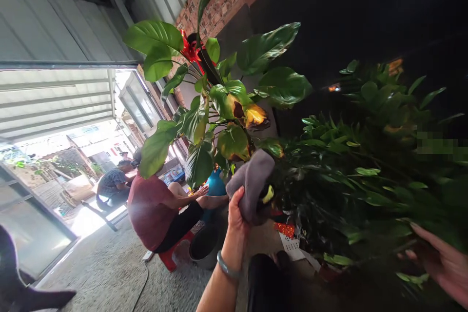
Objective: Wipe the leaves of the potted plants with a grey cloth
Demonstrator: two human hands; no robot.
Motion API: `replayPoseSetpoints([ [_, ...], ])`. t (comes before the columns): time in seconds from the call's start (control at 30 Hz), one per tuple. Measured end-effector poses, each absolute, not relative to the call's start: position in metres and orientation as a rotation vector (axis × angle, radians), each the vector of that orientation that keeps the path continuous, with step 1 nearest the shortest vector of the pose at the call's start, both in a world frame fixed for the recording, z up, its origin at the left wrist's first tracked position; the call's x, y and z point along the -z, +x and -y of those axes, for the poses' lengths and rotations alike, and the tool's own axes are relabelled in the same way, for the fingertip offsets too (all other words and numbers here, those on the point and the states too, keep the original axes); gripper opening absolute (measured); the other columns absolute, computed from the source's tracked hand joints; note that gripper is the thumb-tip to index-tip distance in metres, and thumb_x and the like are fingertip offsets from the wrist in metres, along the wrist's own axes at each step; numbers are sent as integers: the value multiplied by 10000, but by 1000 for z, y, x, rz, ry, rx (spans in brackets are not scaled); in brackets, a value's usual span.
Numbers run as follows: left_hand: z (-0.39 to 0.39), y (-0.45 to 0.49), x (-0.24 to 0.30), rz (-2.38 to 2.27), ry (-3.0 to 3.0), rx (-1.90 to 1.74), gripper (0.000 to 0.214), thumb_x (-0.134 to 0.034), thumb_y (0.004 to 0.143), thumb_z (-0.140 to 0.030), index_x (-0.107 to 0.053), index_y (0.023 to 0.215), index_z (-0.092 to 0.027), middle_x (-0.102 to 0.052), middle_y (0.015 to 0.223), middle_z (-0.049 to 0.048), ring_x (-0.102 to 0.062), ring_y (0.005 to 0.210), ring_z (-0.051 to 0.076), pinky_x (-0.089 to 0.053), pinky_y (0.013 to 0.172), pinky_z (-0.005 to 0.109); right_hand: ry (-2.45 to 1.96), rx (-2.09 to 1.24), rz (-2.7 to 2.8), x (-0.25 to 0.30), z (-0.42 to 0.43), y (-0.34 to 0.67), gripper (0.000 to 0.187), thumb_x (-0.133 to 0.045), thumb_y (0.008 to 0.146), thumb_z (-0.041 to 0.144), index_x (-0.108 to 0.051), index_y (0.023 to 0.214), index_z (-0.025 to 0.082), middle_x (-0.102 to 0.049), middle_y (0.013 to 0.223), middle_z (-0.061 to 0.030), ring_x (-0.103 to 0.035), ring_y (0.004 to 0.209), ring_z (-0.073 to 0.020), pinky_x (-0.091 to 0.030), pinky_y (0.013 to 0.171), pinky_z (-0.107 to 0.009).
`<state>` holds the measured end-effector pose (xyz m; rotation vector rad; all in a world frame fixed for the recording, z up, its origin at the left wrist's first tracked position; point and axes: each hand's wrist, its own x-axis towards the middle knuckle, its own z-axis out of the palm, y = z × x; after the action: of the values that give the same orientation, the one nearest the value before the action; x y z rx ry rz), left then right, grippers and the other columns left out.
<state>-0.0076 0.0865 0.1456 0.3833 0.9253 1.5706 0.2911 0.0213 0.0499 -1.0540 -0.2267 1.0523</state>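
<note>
A crumpled greyish-purple cloth [256, 180] is bunched in my left hand [237, 212], with the thumb and fingers pressed into it. Just above it grows a large potted plant with broad leaves [230, 100]; some lower leaves are yellow and brown, and a red bow [192, 51] is tied near its top. At the right edge, my right hand [437, 263] reaches into a dark, dense bush of small leaves [373, 185]. Its thumb and fingers close around a thin plant stem [387, 249]; shadow blurs the grip.
A person in a red shirt [155, 207] sits on a red stool [170, 256] beside a dark bucket [204, 246]. Another person [115, 180] sits by the open doorway. A cable [142, 282] crosses the rough floor. A dark curved object [22, 278] stands at lower left.
</note>
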Motion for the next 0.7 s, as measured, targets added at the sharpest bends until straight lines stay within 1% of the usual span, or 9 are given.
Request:
replayPoseSetpoints([
  [0.1,-111,5,-150,-893,452,-1615,115,-636,781,-155,-662,893,-158,-712,698,10,-658,609,148,-545,704,264,-1040,-1065,190,-52,-23,287,328,-729,252,92,-598,503,258,-598,423,57,-500,287,-145,-499,276,-234],
  [0.2,-109,17,-113,-1039,496,-1449,198,-689,727,-137,-671,924,-133,-712,714,32,-654,625,173,-530,746,298,-1008,-1072,160,-46,-25,287,340,-739,287,104,-648,576,258,-657,500,61,-537,325,-142,-495,283,-211],
  [0.23,-102,18,-96,-1091,495,-1353,209,-693,720,-142,-677,926,-114,-712,703,48,-651,614,182,-524,737,301,-1009,-1075,155,-46,-25,288,335,-736,302,107,-652,587,262,-661,506,64,-535,327,-137,-493,286,-207],
  [0.3,-83,12,-66,-1152,418,-1116,223,-669,723,-173,-680,917,-65,-702,642,78,-636,553,198,-517,663,303,-1029,-1062,154,-48,-23,289,296,-723,329,116,-636,568,269,-647,484,69,-509,310,-123,-472,273,-194],
  [0.4,-61,-8,-56,-1096,305,-935,304,-588,734,-184,-658,952,16,-716,641,144,-659,558,239,-530,621,330,-1099,-1082,115,-53,-19,291,266,-695,326,120,-629,534,272,-632,455,64,-497,302,-131,-469,268,-206],
  [0.43,-59,-14,-63,-1058,295,-946,315,-572,736,-176,-650,968,22,-725,660,154,-673,582,249,-541,637,343,-1116,-1109,102,-54,-19,292,264,-694,320,124,-634,531,271,-629,449,58,-506,310,-142,-487,280,-222],
  [0.5,-65,-20,-89,-969,308,-1051,298,-565,757,-172,-646,991,-7,-740,701,144,-696,631,249,-558,698,362,-1117,-1160,107,-52,-19,293,258,-704,320,140,-644,535,269,-613,432,47,-512,318,-155,-523,314,-248],
  [0.6,-90,-9,-129,-908,382,-1328,246,-601,790,-188,-660,1006,-87,-741,718,89,-696,637,215,-557,781,354,-1056,-1126,140,-46,-23,292,299,-727,314,144,-646,572,272,-624,458,53,-520,330,-149,-517,315,-234],
  [0.7,-107,12,-131,-957,445,-1487,307,-664,754,-141,-658,1061,-127,-740,748,45,-687,652,191,-541,840,352,-1020,-1098,109,-44,-27,289,340,-730,293,118,-640,586,265,-631,461,69,-519,310,-144,-504,297,-229],
])
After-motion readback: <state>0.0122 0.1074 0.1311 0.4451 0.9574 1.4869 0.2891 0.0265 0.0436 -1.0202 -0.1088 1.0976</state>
